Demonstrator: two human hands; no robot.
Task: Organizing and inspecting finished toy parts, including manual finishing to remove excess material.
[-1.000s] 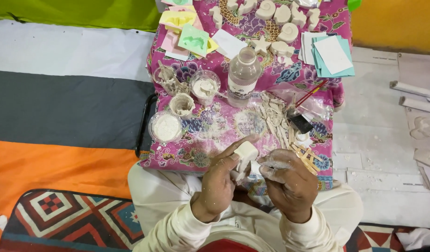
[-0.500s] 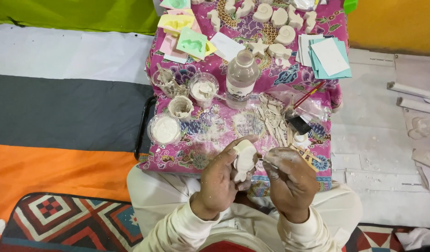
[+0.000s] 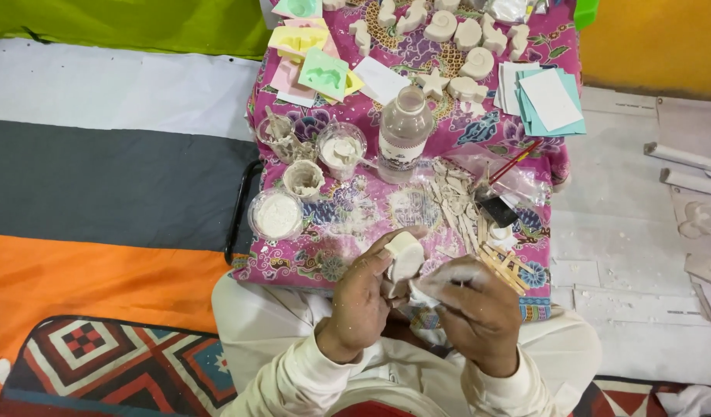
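My left hand (image 3: 363, 301) holds a small white plaster piece (image 3: 405, 255) up above my lap, fingers curled around it. My right hand (image 3: 479, 309) is closed on a thin whitish scrap, perhaps paper or cloth (image 3: 444, 279), pressed against the side of the plaster piece. Both hands are dusted with white powder. They hover at the near edge of a low table covered by a pink patterned cloth (image 3: 371, 224).
On the cloth stand a clear plastic bottle (image 3: 404, 133), several small cups of white powder and paste (image 3: 276, 215), wooden sticks (image 3: 457, 207), coloured moulds (image 3: 322, 73), white plaster shapes (image 3: 463, 35) and a stack of paper cards (image 3: 550, 100). Striped mats lie to the left.
Both hands have risen slightly and the left hand has turned the plaster piece, so its broad white face shows more. The right hand stays against it.
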